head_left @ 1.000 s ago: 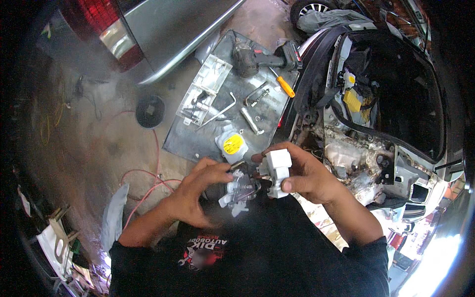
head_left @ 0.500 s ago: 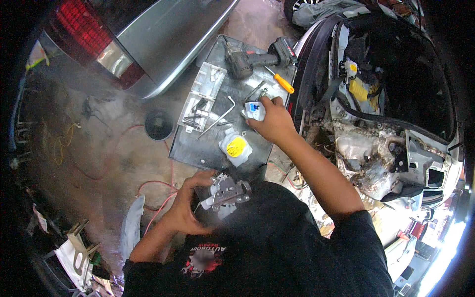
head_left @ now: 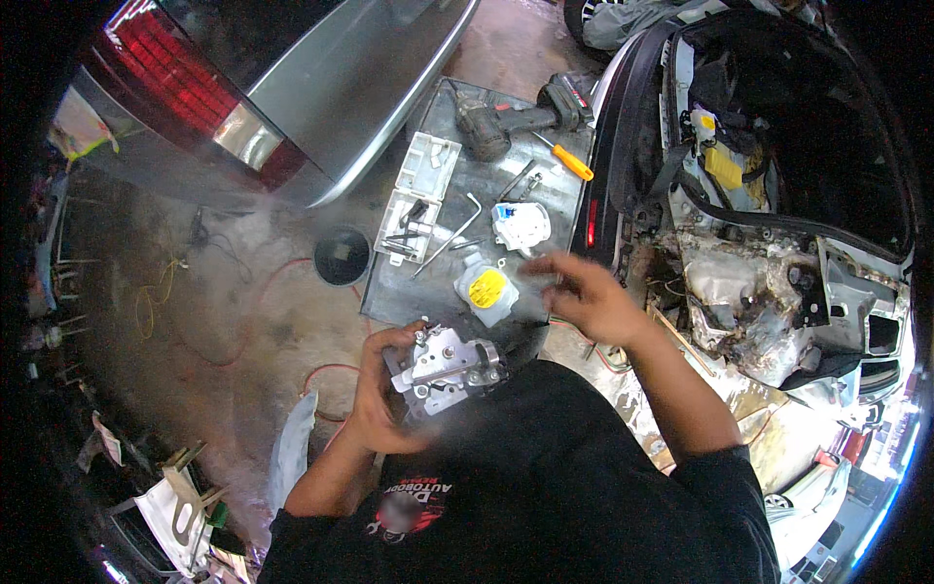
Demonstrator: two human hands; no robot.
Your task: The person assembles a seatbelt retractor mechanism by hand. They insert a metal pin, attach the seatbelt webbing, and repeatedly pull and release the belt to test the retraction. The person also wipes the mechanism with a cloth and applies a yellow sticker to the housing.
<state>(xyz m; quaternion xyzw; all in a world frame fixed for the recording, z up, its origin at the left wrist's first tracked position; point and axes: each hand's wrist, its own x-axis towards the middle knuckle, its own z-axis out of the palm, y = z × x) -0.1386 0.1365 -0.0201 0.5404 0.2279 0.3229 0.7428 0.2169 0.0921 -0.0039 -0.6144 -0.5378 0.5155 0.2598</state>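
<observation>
My left hand [head_left: 381,409] grips a silver and black metal latch mechanism [head_left: 443,362], held close to my shirt. Its plates, rivets and a dark bracket face up. Over the near right edge of the tabletop, my right hand [head_left: 595,302] hovers with its fingers apart, slightly blurred, and nothing shows in it. Just beyond those fingers lies a white plastic part [head_left: 523,228] with a blue patch. A whitish translucent container with a yellow disc [head_left: 486,289] sits left of the hand. An L-shaped rod [head_left: 452,234] rests further left.
On the dark tabletop [head_left: 389,303] lie a cordless drill [head_left: 496,124], an orange-handled screwdriver [head_left: 571,162] and an open bit case [head_left: 413,216]. A dark bucket [head_left: 341,256] stands at the left. A car with a red tail light [head_left: 180,83] and a stripped car body [head_left: 739,282] flank the table.
My right hand has let go of the white plastic part, now lying on the table, and drawn back toward me. My left hand has turned the latch mechanism so its silver plate faces up.
</observation>
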